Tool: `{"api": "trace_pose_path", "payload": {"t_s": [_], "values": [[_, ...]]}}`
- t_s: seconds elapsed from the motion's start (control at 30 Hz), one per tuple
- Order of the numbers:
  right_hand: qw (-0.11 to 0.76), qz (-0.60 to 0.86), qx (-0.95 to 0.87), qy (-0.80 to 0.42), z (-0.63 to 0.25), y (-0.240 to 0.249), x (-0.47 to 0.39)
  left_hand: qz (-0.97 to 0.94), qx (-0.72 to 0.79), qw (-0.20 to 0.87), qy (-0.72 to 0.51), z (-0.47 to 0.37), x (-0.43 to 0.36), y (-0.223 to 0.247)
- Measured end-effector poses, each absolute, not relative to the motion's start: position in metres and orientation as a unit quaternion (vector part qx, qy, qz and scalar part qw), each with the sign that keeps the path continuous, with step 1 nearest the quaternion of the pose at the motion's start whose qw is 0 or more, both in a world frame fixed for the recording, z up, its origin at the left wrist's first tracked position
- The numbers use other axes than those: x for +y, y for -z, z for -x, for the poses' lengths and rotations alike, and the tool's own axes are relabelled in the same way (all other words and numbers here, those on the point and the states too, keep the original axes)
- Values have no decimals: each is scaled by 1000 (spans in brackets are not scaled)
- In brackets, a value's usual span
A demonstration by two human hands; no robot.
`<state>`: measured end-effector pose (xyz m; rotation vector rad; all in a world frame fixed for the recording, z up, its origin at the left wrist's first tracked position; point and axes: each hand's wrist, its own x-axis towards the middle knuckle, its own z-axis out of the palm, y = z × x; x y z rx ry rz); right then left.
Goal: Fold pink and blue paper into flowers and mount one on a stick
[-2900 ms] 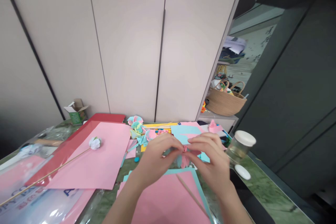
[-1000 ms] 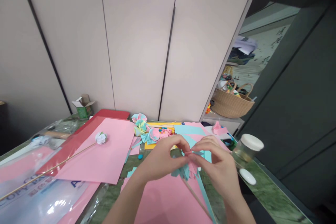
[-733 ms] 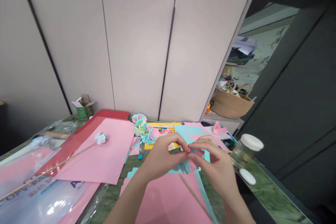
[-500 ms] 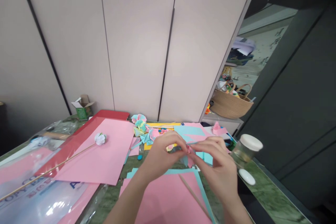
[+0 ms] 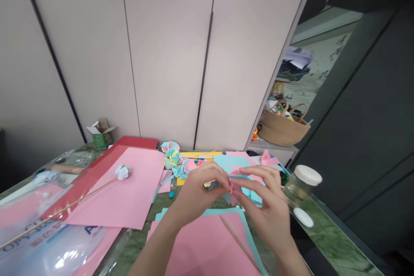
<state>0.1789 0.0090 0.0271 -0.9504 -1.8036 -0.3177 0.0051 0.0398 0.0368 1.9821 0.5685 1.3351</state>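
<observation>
Between my two hands is a small folded piece of pink paper (image 5: pixel 231 185), held above the table. My left hand (image 5: pixel 203 187) pinches its left side with thumb and forefinger. From the other side, my right hand (image 5: pixel 263 196) grips it between thumb and fingertips, its other fingers bent over it. My fingers cover much of the paper, so its full shape is hidden. Below my hands lies a stack of pink and light blue sheets (image 5: pixel 200 241), with a thin wooden stick (image 5: pixel 237 239) across it.
A white paper flower (image 5: pixel 122 172) on a long stick rests on pink paper (image 5: pixel 139 198) at the left. Several crumpled paper flowers (image 5: pixel 174 157) sit at the back. At the right stand a white-lidded jar (image 5: pixel 302 183) and a white oval object (image 5: pixel 303 217). A green box (image 5: pixel 101 136) is far left.
The fingers of my right hand have lifted and spread a little around the pink paper, and more of it shows. My left hand keeps its pinch.
</observation>
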Motion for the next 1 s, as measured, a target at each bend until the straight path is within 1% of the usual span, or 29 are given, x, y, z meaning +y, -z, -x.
{"api": "trace_pose_path", "payload": {"t_s": [0.37, 0.6, 0.7, 0.87, 1.0], "values": [[523, 393, -747, 122, -177, -27, 8, -747, 223, 362, -510, -6, 40, -34], [538, 401, -735, 101, -176, -23, 11, -708, 279, 378, -527, -14, 37, -35], [549, 405, -723, 105, -174, -21, 12, -706, 275, 367, -539, -17, 36, -34], [558, 407, -711, 137, -173, -20, 13, -719, 265, 318, -558, -21, 38, -31], [559, 409, -702, 165, -173, -19, 13, -713, 271, 307, -569, -22, 38, -30]]}}
